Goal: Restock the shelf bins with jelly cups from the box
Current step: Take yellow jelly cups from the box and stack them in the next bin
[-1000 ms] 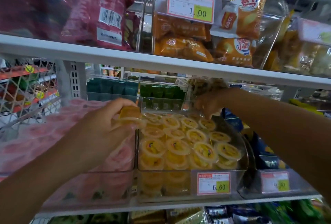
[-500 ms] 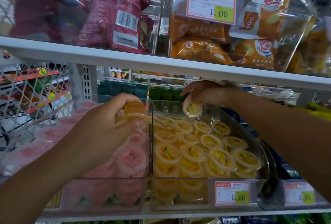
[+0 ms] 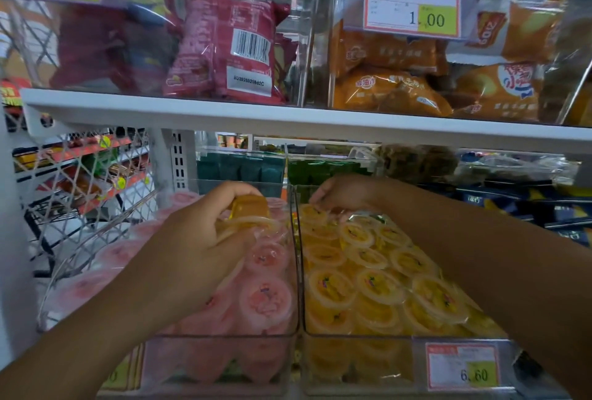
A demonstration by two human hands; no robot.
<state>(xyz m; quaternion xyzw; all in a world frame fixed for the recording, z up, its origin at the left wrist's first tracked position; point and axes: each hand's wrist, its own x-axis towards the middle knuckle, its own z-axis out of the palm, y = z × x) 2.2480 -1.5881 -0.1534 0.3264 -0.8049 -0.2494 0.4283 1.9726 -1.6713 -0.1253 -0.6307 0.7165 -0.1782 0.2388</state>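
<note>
An amber-yellow jelly cup (image 3: pixel 249 210) is gripped by the left hand (image 3: pixel 198 242), whose fingers (image 3: pixel 224 190) curl round it from above; the cup is tilted, its wide sealed rim lower than its amber body; it hangs above the back part of the left bin (image 3: pixel 224 335), just beside the clear walls where that bin meets the right bin (image 3: pixel 368 335). The left bin is a clear container packed with pink jelly cups (image 3: pixel 266 298), their lids facing up and forward; the right bin, also clear, is filled nearly to its rim with yellow jelly cups (image 3: pixel 330 284) lying in overlapping rows. The right hand (image 3: pixel 346 193) reaches to the far end of the right bin, palm down, its fingers (image 3: pixel 320 199) bent down onto the rearmost yellow cups; whether they pinch a cup or only touch the pile cannot be told, since the hand hides its own fingertips. The 2 bins stand side by side, touching, on the lower shelf; a price tag (image 3: pixel 461 366) reading 6.60 is fixed to the front of the right bin; green packs (image 3: pixel 320 172) stand behind the bins. Above runs a white shelf board (image 3: pixel 288 122) carrying clear bins of red packets (image 3: pixel 230 47) and orange packets (image 3: pixel 384 85), with a second tag (image 3: pixel 413 10) reading 1.00; to the left, a white wire mesh (image 3: pixel 83 175) panel shows blurred goods beyond it.
</note>
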